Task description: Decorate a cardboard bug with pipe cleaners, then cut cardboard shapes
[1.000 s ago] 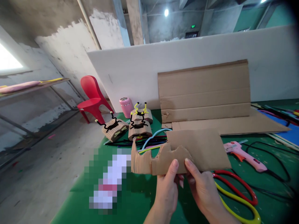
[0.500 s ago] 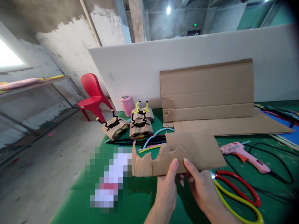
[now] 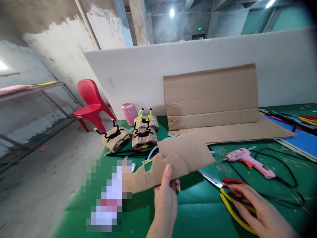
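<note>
My left hand (image 3: 166, 193) is closed on two overlapping pieces of cardboard, thumb on top and fingers underneath. One is a jagged-cut cardboard strip (image 3: 158, 175); behind it lies a smoother, straight-edged cardboard piece (image 3: 195, 150). At the right, my right hand (image 3: 255, 205) has its fingers at the handles of a pair of scissors (image 3: 215, 181), one red and one yellow. The blades point up and left, their tips near the cardboard's lower edge. Just above the scissors lies a pink glue gun (image 3: 255, 162) with an orange trigger.
Several corrugated cardboard bugs (image 3: 145, 140) with pipe-cleaner feelers stand at the back left, near a pink canister (image 3: 129, 114). A large folded cardboard sheet (image 3: 213, 96) leans on the white board (image 3: 138, 72). A black cord (image 3: 297, 180) loops at the right. Left of the green table (image 3: 193, 218) is a red chair (image 3: 90, 107).
My right hand has left the cardboard and moved right and down to the scissors' handles. The cardboard, now in my left hand only, has shifted left and tilted.
</note>
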### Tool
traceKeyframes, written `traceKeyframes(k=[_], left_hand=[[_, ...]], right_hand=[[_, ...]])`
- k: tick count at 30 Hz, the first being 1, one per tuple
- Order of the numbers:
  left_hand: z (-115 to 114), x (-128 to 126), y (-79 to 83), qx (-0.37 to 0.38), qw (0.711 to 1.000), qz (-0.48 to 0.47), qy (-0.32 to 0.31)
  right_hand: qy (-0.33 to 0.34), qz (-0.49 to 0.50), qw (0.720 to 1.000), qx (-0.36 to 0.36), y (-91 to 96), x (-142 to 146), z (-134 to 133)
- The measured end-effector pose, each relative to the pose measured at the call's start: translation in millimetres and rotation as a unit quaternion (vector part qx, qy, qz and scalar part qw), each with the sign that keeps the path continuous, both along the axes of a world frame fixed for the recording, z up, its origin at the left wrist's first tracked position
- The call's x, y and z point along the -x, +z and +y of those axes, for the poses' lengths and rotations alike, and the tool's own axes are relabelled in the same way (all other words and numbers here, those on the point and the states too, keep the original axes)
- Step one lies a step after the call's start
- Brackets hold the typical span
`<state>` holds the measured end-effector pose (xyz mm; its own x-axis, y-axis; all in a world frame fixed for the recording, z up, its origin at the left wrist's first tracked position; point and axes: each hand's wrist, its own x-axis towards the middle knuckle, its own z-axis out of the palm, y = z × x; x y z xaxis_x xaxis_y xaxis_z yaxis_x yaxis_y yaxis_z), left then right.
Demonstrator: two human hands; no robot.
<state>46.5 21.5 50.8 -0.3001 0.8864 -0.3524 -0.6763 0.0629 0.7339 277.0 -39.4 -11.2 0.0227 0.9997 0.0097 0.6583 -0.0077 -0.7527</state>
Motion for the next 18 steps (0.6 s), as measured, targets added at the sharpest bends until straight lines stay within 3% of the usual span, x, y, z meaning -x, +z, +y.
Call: traceKeyframes(k=[4, 10, 15, 18], left_hand=[[-0.5, -1.1, 1.0, -0.001, 1.0, 0.003, 0.003], [-2.2, -1.6, 7.5, 0.005, 1.0, -0.002, 0.008], [2.0, 4.1, 18.8, 0.012, 0.999, -0.044, 0.021], [9.0, 10.2, 24.2, 0.006, 0.996, -0.083, -0.007]], right_hand=[[0.007, -0.184, 0.98, -0.075, -15.9, -24.3, -4.5], [0.044, -0.239, 0.969, -0.039, -11.9, -23.5, 4.4], [0.006, -0.217, 0.976, -0.017, -17.3, -30.0, 11.3], [-0.05, -0.128, 0.99, -0.044, -16.0, -27.2, 11.1]])
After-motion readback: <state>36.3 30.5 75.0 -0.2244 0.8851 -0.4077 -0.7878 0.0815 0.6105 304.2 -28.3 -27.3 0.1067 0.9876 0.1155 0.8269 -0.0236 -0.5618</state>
